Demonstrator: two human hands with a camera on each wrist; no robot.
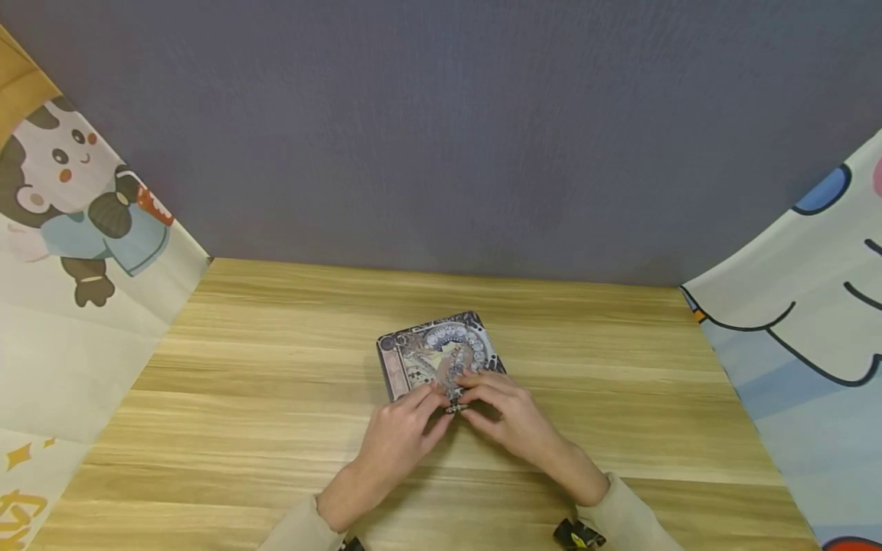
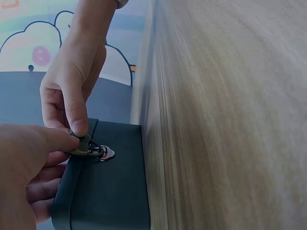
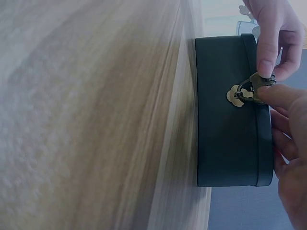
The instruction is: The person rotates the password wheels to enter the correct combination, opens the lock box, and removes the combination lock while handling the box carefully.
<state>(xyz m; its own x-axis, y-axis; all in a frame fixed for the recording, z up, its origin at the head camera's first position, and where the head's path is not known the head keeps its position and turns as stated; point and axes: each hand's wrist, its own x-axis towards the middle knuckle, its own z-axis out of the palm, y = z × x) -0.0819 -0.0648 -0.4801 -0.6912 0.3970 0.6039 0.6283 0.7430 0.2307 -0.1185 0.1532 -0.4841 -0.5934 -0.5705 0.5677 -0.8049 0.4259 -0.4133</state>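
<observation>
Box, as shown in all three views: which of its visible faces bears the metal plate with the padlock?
The plain dark front face, nearest the person: the shackle of the padlock meets its metal plate. The top instead carries a printed picture.

Dark green box point(image 3: 225, 139), rounded corners, ornate illustrated lid point(image 1: 441, 344) closed, sits angled on wood-grain table point(image 1: 241, 367); bronze-coloured metal padlock point(image 3: 259, 83) at lid's front edge, shackle at metal clasp plate point(image 3: 232, 97).
</observation>
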